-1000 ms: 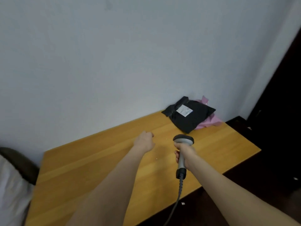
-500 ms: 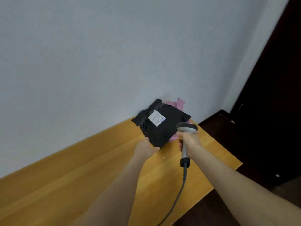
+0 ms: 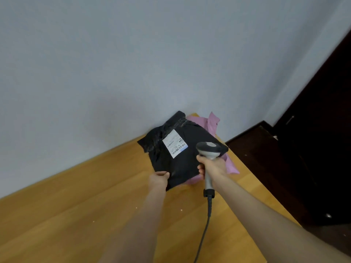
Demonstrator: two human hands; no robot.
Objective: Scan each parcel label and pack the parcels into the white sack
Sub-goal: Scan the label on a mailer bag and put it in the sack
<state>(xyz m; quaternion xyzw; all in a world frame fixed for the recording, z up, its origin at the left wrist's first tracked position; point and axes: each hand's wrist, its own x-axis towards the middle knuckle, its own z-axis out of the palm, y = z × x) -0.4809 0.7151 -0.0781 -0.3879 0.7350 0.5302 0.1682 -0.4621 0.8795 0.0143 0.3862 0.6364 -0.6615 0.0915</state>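
Observation:
A black plastic parcel (image 3: pixel 180 160) lies at the far right corner of the wooden table (image 3: pixel 76 215), its white label (image 3: pixel 175 143) facing up. A pink parcel (image 3: pixel 209 122) lies under it and sticks out behind and to the right. My left hand (image 3: pixel 158 180) grips the black parcel's near left edge, thumb on top. My right hand (image 3: pixel 212 167) grips a grey handheld scanner (image 3: pixel 209 149) with a black cable; its head hovers over the parcel's right side, just right of the label. The white sack is out of view.
A pale wall stands right behind the table. The table's right edge (image 3: pixel 266 192) drops to a dark floor, with a dark door (image 3: pixel 322 111) at the far right. The scanner cable (image 3: pixel 205 230) hangs across the table toward me.
Both hands have reached forward to the parcels. My left hand went from a free fist to gripping the black parcel's edge. The scanner moved up close over the parcel.

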